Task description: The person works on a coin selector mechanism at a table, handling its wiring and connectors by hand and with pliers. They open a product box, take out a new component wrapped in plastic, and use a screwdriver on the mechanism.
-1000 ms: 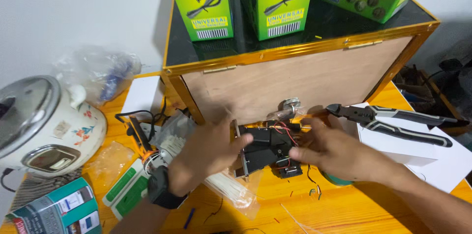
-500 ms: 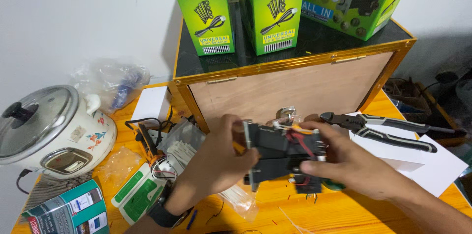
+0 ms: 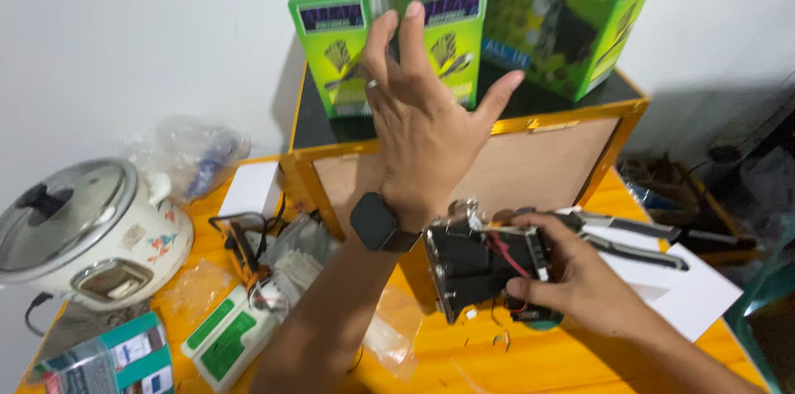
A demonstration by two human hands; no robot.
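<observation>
Head view: right hand [image 3: 580, 282] grips a black electronic module [image 3: 484, 265] with red wires, fingers wrapped around its right edge, held just above the orange table [image 3: 530, 361]. Left hand [image 3: 426, 116], watch on wrist, raised with fingers spread, holding nothing, in front of green boxes [image 3: 451, 25] on a wooden cabinet [image 3: 538, 166]. Pliers [image 3: 638, 236] lie right.

Around the wooden box [image 3: 530, 166], I find open tabletop only in front, since green cartons [image 3: 451, 29] crowd its top, pliers [image 3: 638, 236] lie right, and clutter sits left.
</observation>
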